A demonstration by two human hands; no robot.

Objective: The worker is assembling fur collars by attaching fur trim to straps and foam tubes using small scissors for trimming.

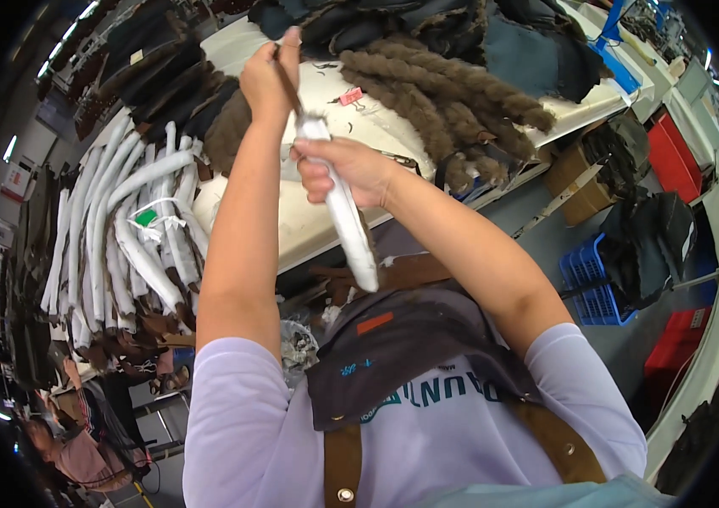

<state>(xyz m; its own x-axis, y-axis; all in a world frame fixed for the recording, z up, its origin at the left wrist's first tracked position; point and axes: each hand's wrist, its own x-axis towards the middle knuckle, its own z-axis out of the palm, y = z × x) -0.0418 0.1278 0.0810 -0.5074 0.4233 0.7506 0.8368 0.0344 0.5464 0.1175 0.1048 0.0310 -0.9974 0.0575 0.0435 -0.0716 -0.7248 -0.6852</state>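
My right hand is closed around a long white strip that slants down toward my apron. Brown fur shows along one edge of this fur strip and at its upper end. Above and to the left, my left hand is raised with its fingers closed on a narrow brown piece that runs down to the strip's top; whether the two are one piece I cannot tell. Both hands are over the cream worktop. A pink tag with a dark binder clip lies beyond my right hand.
White strips are piled at the left, tied with white cord and a green tag. Brown fur strips and dark hides cover the table's far side. A blue crate and red bins stand right. Another person is lower left.
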